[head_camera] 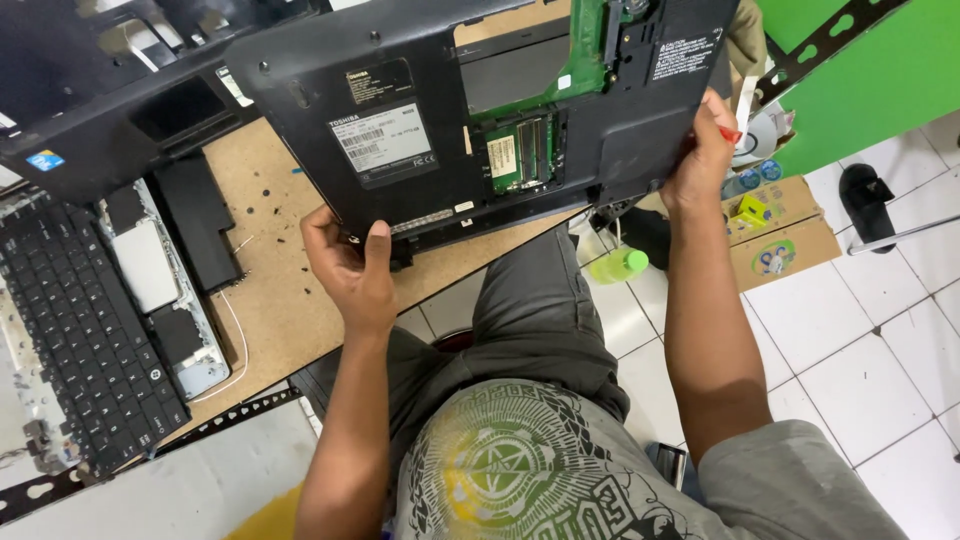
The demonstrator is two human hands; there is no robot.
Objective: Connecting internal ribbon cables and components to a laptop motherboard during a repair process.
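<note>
Fingers of the left hand and right hand clamp opposite edges of an upturned laptop (underside up) held between them above the counter.

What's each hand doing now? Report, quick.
Left hand: closed on the laptop base, near edge.
Right hand: closed on its right edge, a red tool in the fingers.
</note>
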